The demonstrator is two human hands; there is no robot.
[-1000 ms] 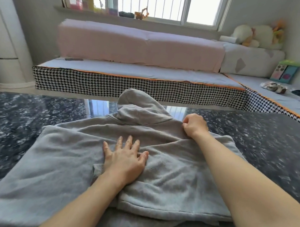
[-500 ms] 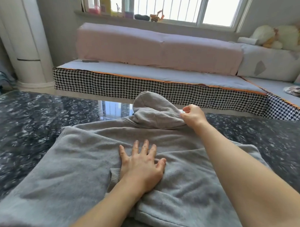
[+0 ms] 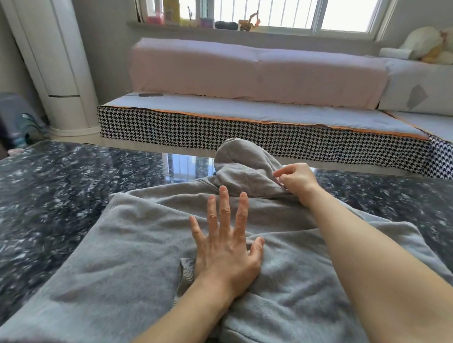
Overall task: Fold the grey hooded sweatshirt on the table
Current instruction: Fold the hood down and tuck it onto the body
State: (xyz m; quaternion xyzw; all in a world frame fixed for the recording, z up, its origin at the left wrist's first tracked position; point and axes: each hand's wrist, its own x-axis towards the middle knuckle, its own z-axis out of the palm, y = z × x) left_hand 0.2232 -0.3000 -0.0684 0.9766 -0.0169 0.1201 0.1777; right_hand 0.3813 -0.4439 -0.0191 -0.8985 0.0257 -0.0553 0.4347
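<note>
Sweatshirt [image 3: 130, 245] lengthwise, hood [image 3: 243, 169] away

The grey fleece hooded sweatshirt [image 3: 130, 257] is cut off by the bottom edge. Its ribbed cuff [image 3: 186, 271] is partly hidden under the left hand [image 3: 227, 256].

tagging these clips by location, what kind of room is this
Most likely a home living room: a cushioned bench seat below a barred window, plush toys in the corner, and a glossy dark marble table.
</note>
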